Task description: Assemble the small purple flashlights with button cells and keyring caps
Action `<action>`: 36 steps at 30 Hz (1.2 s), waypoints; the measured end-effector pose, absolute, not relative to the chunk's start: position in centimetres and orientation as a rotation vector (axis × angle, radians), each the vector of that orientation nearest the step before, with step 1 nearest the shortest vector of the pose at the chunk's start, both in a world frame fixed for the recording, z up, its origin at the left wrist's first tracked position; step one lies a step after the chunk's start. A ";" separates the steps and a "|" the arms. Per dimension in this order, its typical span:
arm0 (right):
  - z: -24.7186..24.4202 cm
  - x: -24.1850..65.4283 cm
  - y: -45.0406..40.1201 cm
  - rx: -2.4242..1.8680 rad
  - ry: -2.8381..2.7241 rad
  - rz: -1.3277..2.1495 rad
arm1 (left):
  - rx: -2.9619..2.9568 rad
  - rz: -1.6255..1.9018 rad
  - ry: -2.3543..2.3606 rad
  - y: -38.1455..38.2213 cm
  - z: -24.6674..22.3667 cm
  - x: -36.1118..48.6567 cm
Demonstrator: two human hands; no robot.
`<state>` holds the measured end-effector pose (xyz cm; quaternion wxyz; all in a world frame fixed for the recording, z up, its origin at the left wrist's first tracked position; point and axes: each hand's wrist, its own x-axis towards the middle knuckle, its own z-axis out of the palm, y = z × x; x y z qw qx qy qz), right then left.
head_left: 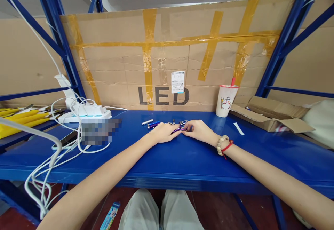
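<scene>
My left hand [165, 132] rests low over the blue shelf, its thumb and fingers closed at one end of a small, shiny purple thing [177, 130]. My right hand [199, 130], with a beaded bracelet and red cord at the wrist, pinches the other end with thumb and forefinger. The kind of thing is too small to make out, and fingers partly cover it. Just beyond the fingertips lie small metal clips [184, 122]. Left of my left hand are blue pen-like sticks [153, 125] and a silver one [147, 122].
A white cup [225, 101] with a red straw stands at the back right, near an open cardboard box [271, 115] and a white strip [238, 128]. White cables [78, 136] and a power strip [88, 110] crowd the left. A large cardboard sheet [114, 70] closes off the back.
</scene>
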<state>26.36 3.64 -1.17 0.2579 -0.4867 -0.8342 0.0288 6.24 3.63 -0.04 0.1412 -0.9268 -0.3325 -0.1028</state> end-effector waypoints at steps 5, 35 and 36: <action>-1.3 26.4 3.7 -1.310 -2.258 0.081 | -2.677 -0.294 -0.950 3.6 0.1 6.3; -0.6 25.3 2.1 -0.945 -2.106 0.010 | -2.684 -0.266 -1.061 3.0 0.3 6.4; -0.5 25.2 1.9 -0.932 -2.105 0.018 | -2.684 -0.268 -1.067 3.0 0.3 6.4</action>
